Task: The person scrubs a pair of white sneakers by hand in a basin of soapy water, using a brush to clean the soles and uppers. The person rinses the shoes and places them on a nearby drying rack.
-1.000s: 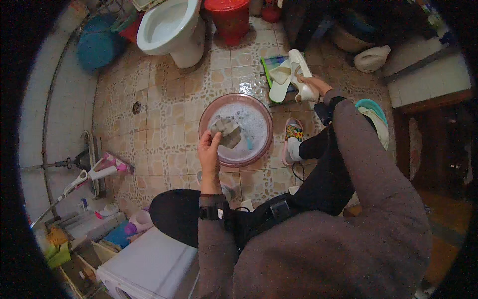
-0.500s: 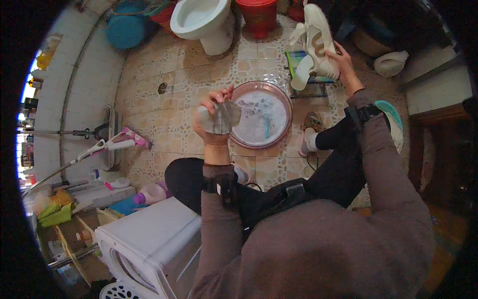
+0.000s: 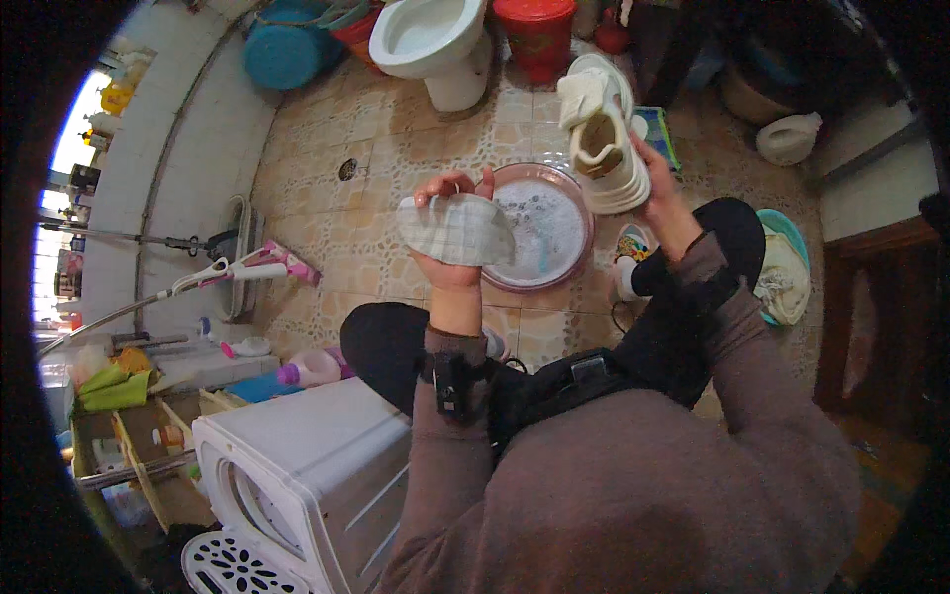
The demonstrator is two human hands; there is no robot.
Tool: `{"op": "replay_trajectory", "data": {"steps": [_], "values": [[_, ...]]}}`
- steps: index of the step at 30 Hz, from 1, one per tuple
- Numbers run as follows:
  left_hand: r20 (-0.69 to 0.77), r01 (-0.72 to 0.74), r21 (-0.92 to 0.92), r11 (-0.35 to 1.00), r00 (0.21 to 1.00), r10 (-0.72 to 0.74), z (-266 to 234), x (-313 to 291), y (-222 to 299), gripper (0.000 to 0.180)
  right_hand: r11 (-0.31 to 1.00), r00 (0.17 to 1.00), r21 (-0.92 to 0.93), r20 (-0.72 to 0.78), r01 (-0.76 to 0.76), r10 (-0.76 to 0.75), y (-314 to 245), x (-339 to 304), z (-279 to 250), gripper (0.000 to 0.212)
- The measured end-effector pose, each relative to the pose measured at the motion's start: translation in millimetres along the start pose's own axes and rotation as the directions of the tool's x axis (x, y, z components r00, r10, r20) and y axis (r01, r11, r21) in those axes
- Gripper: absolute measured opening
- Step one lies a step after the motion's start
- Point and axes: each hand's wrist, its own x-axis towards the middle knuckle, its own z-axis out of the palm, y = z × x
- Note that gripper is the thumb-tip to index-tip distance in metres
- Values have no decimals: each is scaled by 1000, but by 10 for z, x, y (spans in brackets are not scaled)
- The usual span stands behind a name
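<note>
In my left hand (image 3: 450, 203) is a flat, pale grey checked insole (image 3: 457, 230), with fingers wrapped over its far edge. It hangs just left of the round pinkish basin (image 3: 588, 220) on the floor, overlapping its rim in view. Foamy water fills the basin; something light blue shows faintly in the suds. My right hand (image 3: 661, 188) grips a white sneaker (image 3: 606, 148) by its side, above the basin's right edge. The shoe's opening and brownish lining face me, its tongue pulled out. Part of my right fingers is hidden behind the shoe.
Behind the sneaker is a low stool (image 3: 658, 137) with a green-blue top and a pale item on it. A teal basin with light cloth (image 3: 785, 282) sits by my right knee. A toilet (image 3: 457, 74), red bucket (image 3: 537, 40), mop (image 3: 287, 262) and white washing machine (image 3: 307, 426) surround me.
The sneaker has come down and nearer, turning so that its opening faces me. My left hand has tilted the insole, showing its checked face more broadly. The view has shifted slightly.
</note>
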Motion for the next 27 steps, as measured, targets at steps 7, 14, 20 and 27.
{"op": "replay_trajectory", "data": {"steps": [7, 14, 20, 27], "values": [[12, 231, 254, 939, 970, -242, -221, -102, 36, 25, 991, 991, 64, -58, -118, 121, 393, -151, 66, 48], [-253, 465, 455, 760, 885, -391, -237, -212, 14, 28, 984, 988, -86, -24, -155, 153, 513, -275, 54, 48], [-354, 655, 521, 547, 749, -560, -157, -114, -78, 28, 918, 996, -387, 26, 90, -87, 378, -313, 205, 56], [-175, 428, 573, 699, 897, -407, -501, -142, -355, 32, 612, 953, -736, 160, 290, -258, 117, -321, 592, 81]]}}
